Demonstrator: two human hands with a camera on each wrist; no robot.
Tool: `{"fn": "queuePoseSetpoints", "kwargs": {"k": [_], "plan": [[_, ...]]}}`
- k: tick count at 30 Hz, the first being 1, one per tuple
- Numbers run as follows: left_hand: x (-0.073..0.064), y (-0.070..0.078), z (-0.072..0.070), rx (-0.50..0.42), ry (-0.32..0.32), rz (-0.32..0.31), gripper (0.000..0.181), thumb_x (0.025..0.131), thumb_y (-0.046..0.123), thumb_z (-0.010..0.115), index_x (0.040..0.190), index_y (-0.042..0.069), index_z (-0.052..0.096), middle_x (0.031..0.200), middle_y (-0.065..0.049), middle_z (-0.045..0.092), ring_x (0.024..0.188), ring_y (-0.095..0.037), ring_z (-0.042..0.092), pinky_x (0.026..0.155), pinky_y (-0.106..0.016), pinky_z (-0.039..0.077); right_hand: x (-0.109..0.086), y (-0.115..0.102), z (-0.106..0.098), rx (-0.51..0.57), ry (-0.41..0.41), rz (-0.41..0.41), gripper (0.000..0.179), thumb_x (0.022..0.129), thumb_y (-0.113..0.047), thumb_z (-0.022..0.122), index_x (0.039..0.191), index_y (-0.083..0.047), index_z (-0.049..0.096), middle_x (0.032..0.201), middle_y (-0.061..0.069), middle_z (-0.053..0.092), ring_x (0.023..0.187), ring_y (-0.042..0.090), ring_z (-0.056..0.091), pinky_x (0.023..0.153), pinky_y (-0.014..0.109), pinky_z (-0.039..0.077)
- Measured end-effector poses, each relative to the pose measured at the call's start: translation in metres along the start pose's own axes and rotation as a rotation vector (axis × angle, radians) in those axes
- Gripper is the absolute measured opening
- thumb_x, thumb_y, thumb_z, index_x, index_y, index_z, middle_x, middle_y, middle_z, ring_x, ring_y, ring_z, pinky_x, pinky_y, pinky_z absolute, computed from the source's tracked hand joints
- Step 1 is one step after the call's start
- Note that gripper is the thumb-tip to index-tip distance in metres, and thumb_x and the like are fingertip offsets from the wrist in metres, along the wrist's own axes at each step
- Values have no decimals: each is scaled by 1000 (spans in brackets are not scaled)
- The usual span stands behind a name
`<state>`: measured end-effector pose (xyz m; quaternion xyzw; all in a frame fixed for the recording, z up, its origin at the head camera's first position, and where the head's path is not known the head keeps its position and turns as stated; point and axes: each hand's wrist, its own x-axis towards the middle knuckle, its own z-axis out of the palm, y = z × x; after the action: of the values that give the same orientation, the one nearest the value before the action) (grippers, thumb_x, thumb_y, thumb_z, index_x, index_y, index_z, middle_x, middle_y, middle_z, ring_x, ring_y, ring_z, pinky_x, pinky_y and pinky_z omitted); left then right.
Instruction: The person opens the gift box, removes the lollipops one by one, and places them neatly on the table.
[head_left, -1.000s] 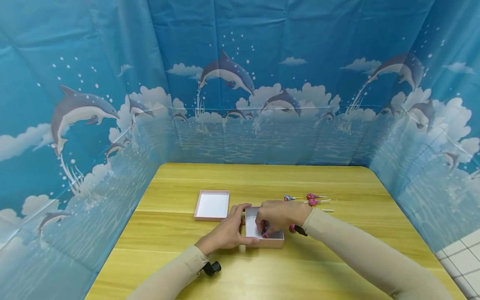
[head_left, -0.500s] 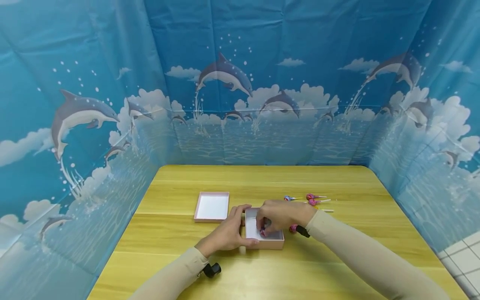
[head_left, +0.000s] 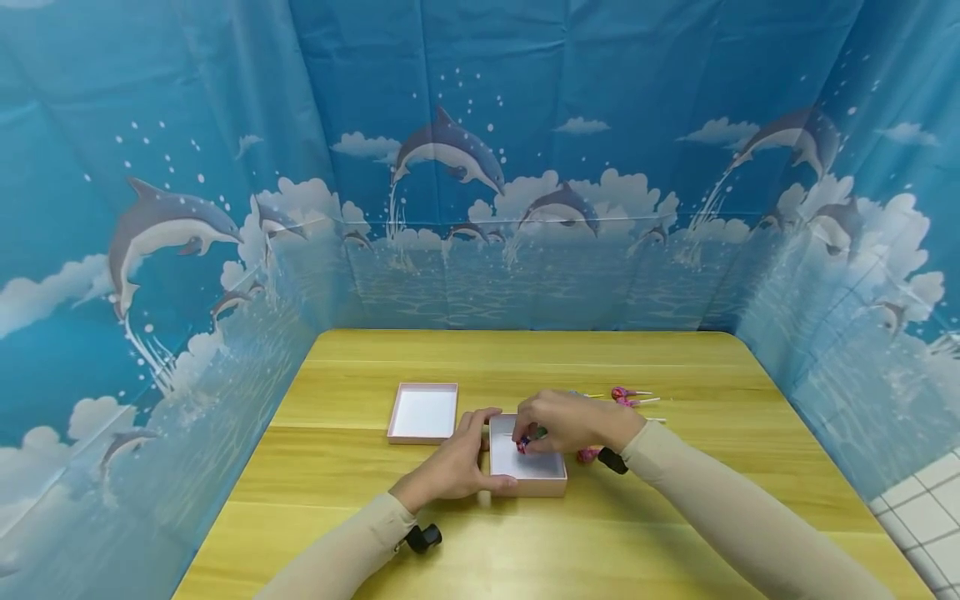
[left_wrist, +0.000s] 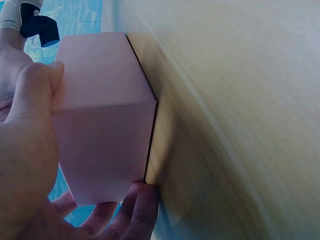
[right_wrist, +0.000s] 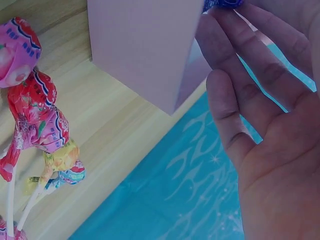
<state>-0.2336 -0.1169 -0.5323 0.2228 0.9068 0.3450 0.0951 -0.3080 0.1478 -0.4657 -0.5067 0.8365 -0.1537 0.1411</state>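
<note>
My left hand grips the pink box at its left end. In the left wrist view its thumb lies along one side of the box and its fingers curl against another. Above the white inside of the open box, my right hand pinches a lollipop between thumb and fingers. Its dark blue wrapper peeks in at the top of the right wrist view, while the rest is hidden by the hand or out of frame.
A shallow pink lid with a white inside lies left of the box. Several wrapped lollipops lie to the right, partly behind the right hand and wrist; red, yellow and pink wrappers show in the right wrist view. A dolphin-print curtain surrounds the wooden table.
My right hand, with the lollipop pinched in it, has moved from the near part of the box toward its middle and far side. The left hand has stayed on the box.
</note>
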Motion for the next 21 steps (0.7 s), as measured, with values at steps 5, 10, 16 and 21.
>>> {"fn": "queuePoseSetpoints", "kwargs": {"k": [5, 10, 16, 21], "plan": [[0, 1, 0, 13, 6, 7, 116, 96, 59, 95, 181, 15, 30, 155, -16, 54, 118, -18, 66, 107, -42, 61, -2, 0, -2, 16, 35, -20, 16, 109, -15, 85, 124, -11, 88, 117, -2, 83, 106, 8, 80, 96, 36, 71], [0, 2, -1, 11, 8, 1, 116, 95, 59, 96, 181, 16, 30, 157, -17, 54, 121, -19, 67, 109, -44, 61, -4, -2, -6, 23, 73, -46, 17, 109, -13, 84, 126, -8, 87, 118, 2, 83, 105, 9, 81, 95, 40, 72], [1, 0, 0, -1, 8, -4, 116, 96, 59, 96, 181, 16, 30, 160, -18, 53, 125, -21, 68, 111, -47, 61, -6, -2, -9, 12, 105, -56, 18, 110, -13, 83, 127, -7, 86, 118, 2, 81, 106, 10, 80, 94, 43, 72], [2, -1, 1, -8, 4, -6, 115, 96, 58, 96, 181, 16, 30, 163, -20, 52, 130, -24, 68, 113, -49, 61, -10, -1, -12, 3, 147, -61, 17, 111, -14, 82, 127, -10, 86, 120, 2, 81, 105, 11, 79, 93, 44, 72]]}}
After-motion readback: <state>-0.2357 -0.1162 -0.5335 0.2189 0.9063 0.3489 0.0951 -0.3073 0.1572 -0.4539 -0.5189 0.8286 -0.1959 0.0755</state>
